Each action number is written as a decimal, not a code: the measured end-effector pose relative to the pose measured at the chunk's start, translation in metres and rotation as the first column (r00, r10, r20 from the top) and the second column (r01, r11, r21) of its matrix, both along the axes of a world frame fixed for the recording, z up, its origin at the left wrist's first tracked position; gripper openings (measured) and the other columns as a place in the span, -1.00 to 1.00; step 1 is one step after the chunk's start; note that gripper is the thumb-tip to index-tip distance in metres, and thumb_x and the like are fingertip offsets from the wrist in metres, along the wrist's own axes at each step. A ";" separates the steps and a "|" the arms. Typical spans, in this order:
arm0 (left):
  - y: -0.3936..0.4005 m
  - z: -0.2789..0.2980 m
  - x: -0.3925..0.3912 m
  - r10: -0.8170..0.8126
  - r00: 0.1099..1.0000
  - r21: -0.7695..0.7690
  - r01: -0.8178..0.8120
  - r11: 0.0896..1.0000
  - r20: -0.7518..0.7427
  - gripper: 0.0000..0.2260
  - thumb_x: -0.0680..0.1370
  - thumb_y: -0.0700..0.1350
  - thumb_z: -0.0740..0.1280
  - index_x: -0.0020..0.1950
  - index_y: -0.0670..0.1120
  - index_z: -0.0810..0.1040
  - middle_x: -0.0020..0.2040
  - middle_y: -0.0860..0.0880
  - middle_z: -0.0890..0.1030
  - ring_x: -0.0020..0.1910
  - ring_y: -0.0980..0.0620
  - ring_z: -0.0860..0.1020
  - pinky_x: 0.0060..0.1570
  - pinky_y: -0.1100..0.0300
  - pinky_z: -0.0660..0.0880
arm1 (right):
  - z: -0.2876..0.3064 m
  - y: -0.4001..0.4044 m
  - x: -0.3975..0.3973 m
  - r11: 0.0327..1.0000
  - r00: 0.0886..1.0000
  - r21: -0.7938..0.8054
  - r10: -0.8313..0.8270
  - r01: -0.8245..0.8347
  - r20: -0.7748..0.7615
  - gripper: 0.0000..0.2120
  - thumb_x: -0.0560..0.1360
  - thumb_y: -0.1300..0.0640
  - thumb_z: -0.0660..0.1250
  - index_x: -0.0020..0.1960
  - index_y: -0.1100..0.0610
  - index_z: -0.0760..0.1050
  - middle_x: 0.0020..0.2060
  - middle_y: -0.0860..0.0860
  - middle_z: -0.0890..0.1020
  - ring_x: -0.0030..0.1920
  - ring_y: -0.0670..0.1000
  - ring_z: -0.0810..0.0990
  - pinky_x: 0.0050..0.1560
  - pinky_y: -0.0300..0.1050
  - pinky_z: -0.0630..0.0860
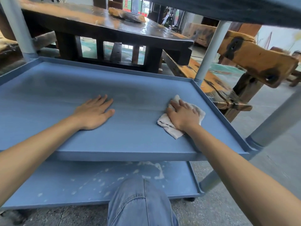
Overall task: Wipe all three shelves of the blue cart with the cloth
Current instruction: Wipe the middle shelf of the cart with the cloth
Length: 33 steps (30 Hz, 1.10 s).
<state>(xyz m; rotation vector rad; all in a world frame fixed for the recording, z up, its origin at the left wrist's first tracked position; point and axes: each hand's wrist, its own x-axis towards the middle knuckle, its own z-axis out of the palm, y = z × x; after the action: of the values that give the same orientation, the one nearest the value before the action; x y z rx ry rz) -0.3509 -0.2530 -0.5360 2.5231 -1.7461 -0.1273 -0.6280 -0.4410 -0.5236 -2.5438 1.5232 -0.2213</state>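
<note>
Two bare arms reach forward over the middle shelf (130,141) of the blue cart (254,147). Left hand (93,112) lies palm down on the shelf, fingers straight and together, thumb out to the side, holding nothing. Right hand (183,115) presses flat on the white cloth (169,126) near the shelf's right rim, fingers spread and slightly bent over the crumpled fabric, which shows beyond the fingertips and under the wrist. Below, the bottom shelf (81,185) carries pale speckles and smears. A knee in blue jeans (140,201) sits in front of it. Beyond the cart stands a dark wooden tabletop (101,25). No readable writing shows anywhere.
</note>
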 end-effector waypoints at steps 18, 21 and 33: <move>-0.002 -0.005 0.001 0.025 1.000 -0.030 -0.025 0.999 -0.010 -0.43 0.63 0.25 -0.13 0.61 0.11 -0.06 0.62 0.06 -0.11 0.59 0.06 -0.13 0.54 0.06 -0.11 | 0.020 -0.042 -0.084 0.940 0.927 0.074 0.340 -0.333 -0.157 -0.45 0.61 -0.46 -0.06 0.59 -0.44 0.06 0.68 -0.21 0.00 0.67 -0.05 0.01 0.54 -0.10 -0.06; -0.002 -0.003 0.001 0.023 1.000 -0.027 -0.023 0.999 -0.017 -0.43 0.62 0.26 -0.14 0.61 0.12 -0.07 0.62 0.07 -0.12 0.59 0.06 -0.13 0.53 0.06 -0.10 | 0.019 -0.035 -0.094 0.975 0.955 0.078 0.220 -0.209 -0.200 -0.38 0.59 -0.49 -0.11 0.62 -0.38 0.02 0.69 -0.10 -0.02 0.68 0.08 0.04 0.60 0.03 -0.03; -0.002 -0.002 0.001 0.008 1.000 -0.042 -0.008 0.999 -0.001 -0.43 0.63 0.24 -0.14 0.61 0.07 -0.03 0.63 0.03 -0.07 0.59 0.02 -0.09 0.53 0.05 -0.09 | 0.029 0.030 -0.113 0.995 0.879 -0.073 -0.088 0.061 -0.468 -0.18 0.49 -0.46 -0.37 0.67 -0.14 -0.08 0.65 0.22 0.09 0.57 0.35 0.25 0.44 0.36 0.32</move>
<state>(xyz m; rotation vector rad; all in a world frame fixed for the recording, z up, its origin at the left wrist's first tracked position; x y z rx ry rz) -0.3500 -0.2548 -0.5385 2.5003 -1.7198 -0.0907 -0.7414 -0.4107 -0.4948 -2.7183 1.7948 0.3860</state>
